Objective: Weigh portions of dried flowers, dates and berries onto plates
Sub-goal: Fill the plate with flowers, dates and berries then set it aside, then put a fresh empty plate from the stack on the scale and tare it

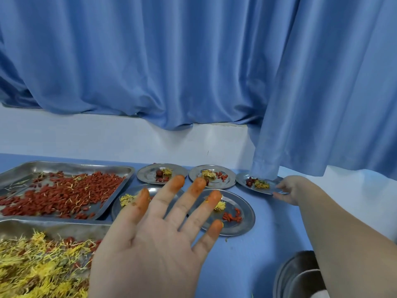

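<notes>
While the left hand (154, 237) is held spread, one plate (247, 177) is gripped at its rim by the right hand (287, 189). Five filled plates (240, 227) and two trays (75, 165) are counted.

A blue curtain (193, 61) hangs in soft folds across the whole upper view. Its right panel drops lower, touching a blue table (268, 244). Below the curtain runs a plain white wall (107, 136), evenly lit with a bluish cast.
</notes>
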The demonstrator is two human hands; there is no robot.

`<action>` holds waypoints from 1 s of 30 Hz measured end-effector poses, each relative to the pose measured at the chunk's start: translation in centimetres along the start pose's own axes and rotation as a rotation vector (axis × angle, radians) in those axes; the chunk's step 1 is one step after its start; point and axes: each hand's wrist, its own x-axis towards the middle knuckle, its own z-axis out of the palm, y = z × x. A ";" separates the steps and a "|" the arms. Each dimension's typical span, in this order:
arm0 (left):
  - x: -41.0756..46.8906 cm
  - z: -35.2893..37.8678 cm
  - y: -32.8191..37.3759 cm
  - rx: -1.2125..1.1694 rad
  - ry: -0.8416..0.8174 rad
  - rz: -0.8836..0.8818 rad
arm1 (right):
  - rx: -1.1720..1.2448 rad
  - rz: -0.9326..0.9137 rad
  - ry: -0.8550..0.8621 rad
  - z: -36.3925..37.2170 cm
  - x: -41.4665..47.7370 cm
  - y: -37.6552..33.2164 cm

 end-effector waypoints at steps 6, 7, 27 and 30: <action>0.3 -0.6 -0.4 0.001 0.007 -0.009 | 0.092 0.024 0.003 1.8 1.8 -0.6; 0.3 -0.6 -0.4 0.002 0.010 -0.014 | 0.134 0.020 -0.007 2.0 2.2 -0.7; -1.6 3.3 -1.1 -0.006 0.052 0.033 | -0.093 -0.078 -0.239 -3.2 -7.2 -2.2; -2.9 4.9 -0.4 0.040 -0.022 0.078 | -0.095 -0.093 -0.374 -6.0 -11.9 -2.0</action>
